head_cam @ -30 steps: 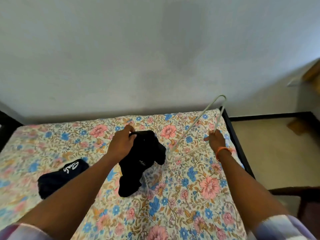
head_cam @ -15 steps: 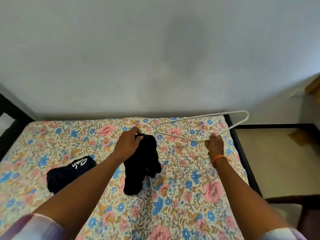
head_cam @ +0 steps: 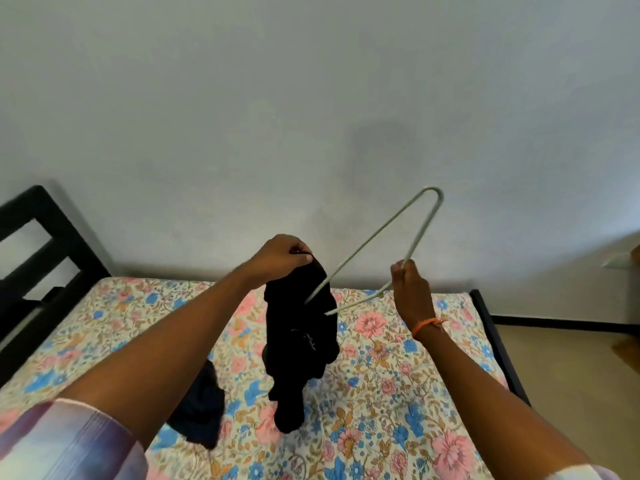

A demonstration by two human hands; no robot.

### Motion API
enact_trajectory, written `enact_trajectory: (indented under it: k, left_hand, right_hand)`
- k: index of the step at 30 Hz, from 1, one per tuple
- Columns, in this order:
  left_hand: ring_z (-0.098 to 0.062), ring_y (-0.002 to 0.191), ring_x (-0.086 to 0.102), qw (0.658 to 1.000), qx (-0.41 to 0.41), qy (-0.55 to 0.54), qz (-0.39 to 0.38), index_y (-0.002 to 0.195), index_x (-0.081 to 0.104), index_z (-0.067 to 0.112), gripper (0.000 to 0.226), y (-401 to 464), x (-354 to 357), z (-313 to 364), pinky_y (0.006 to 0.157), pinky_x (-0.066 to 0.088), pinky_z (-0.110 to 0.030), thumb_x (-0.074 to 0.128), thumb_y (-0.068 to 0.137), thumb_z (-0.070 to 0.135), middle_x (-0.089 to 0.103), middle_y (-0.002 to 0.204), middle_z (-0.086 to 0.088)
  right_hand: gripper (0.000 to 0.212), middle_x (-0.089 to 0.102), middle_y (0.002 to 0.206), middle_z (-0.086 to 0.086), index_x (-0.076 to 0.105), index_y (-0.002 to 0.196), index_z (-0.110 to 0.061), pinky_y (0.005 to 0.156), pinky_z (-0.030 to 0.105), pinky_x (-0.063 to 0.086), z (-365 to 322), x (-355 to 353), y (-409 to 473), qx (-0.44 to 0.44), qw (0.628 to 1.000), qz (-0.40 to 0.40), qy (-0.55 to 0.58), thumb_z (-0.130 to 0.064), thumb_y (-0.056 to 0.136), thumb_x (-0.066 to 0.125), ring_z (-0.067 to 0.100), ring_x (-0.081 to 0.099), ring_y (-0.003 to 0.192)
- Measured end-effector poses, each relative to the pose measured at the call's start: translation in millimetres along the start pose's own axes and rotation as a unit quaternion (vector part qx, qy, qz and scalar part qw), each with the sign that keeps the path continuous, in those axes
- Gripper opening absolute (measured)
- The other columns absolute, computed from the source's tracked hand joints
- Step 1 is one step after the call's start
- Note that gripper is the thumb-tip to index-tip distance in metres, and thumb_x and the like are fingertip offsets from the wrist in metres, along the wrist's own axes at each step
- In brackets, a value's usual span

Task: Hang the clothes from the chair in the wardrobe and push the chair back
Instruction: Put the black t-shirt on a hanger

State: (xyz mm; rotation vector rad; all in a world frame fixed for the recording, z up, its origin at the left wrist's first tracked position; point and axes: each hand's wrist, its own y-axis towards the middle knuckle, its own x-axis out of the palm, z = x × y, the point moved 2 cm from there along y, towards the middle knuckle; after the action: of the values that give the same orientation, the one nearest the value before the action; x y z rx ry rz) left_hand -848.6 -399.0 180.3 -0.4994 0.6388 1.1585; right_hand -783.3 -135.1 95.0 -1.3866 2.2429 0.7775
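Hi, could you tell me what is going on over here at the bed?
A person stands over a bed with a floral sheet and is putting a garment on a hanger. The left hand pinches the top of a black garment and holds it up so it hangs above the sheet. The right hand grips a pale hanger, one end of which pokes into the garment. Another dark garment lies on the sheet, partly hidden under the left forearm.

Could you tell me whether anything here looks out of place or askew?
Nothing looks damaged or spilled. One dark crumpled garment lies on the floral bedsheet beneath the left forearm, while the left hand holds a black garment and the right hand a tilted grey wire hanger.
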Motion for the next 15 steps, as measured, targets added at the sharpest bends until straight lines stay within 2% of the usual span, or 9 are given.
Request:
enact_trajectory:
  k: [4, 6, 8, 11, 13, 15]
  left_hand:
    - [-0.009, 0.081, 0.062, 0.996, -0.015, -0.086, 0.021, 0.094, 0.075, 0.007, 0.009, -1.0, -45.4, 19.5, 0.076, 0.046, -0.021, 0.068, 0.088, 0.008, 0.069, 0.085, 0.0]
    - [-0.013, 0.083, 0.063, 0.99, -0.038, -0.136, 0.021, 0.095, 0.075, 0.007, 0.011, -2.7, -62.5, 28.4, 0.078, 0.048, -0.024, 0.067, 0.088, 0.006, 0.07, 0.086, -0.003]
    - [-0.016, 0.089, 0.063, 0.984, -0.053, -0.168, 0.017, 0.097, 0.075, 0.006, 0.013, -7.6, -75.1, 38.3, 0.079, 0.049, -0.025, 0.065, 0.089, 0.005, 0.07, 0.092, -0.005]
    - [-0.024, 0.084, 0.064, 0.969, -0.081, -0.232, 0.019, 0.1, 0.075, 0.001, 0.019, -12.7, -97.3, 46.1, 0.077, 0.05, -0.034, 0.062, 0.088, 0.01, 0.069, 0.093, -0.013]
    - [-0.022, 0.071, 0.059, 0.954, -0.108, -0.278, -0.02, 0.101, 0.07, -0.003, 0.029, -17.9, -113.1, 46.5, 0.066, 0.047, -0.031, 0.057, 0.088, 0.019, 0.064, 0.082, -0.01]
    - [-0.017, 0.064, 0.054, 0.947, -0.125, -0.289, -0.059, 0.102, 0.067, 0.0, 0.04, -22.2, -123.9, 47.8, 0.059, 0.044, -0.028, 0.06, 0.088, 0.037, 0.058, 0.076, -0.005]
  right_hand:
    - [0.029, 0.067, 0.077, 0.011, 0.049, 0.108, -0.011, 0.059, 0.043, 0.051, -60.2, 8.2, 3.0, -0.124, 0.982, -0.07, -0.121, -0.038, 0.104, 0.038, 0.034, 0.064, 0.069]
    - [0.031, 0.066, 0.074, 0.008, 0.048, 0.108, -0.012, 0.053, 0.036, 0.043, -87.1, 15.2, 1.0, -0.197, 0.954, -0.096, -0.202, -0.04, 0.105, 0.037, 0.033, 0.063, 0.065]
    - [0.031, 0.066, 0.073, 0.008, 0.045, 0.107, -0.014, 0.052, 0.035, 0.04, -108.3, 24.9, -6.6, -0.254, 0.919, -0.137, -0.27, -0.043, 0.105, 0.035, 0.035, 0.062, 0.065]
    - [0.027, 0.067, 0.078, 0.009, 0.041, 0.108, -0.016, 0.059, 0.042, 0.051, -122.8, 34.2, -13.8, -0.253, 0.904, -0.189, -0.289, -0.042, 0.105, 0.034, 0.034, 0.062, 0.064]
    - [0.025, 0.067, 0.079, 0.008, 0.039, 0.107, -0.017, 0.06, 0.042, 0.053, -127.9, 36.5, -15.1, -0.251, 0.901, -0.197, -0.293, -0.041, 0.105, 0.035, 0.032, 0.062, 0.064]
    - [0.025, 0.066, 0.08, 0.009, 0.039, 0.106, -0.017, 0.06, 0.04, 0.051, -134.3, 36.7, -16.5, -0.253, 0.897, -0.209, -0.297, -0.042, 0.105, 0.034, 0.031, 0.061, 0.064]
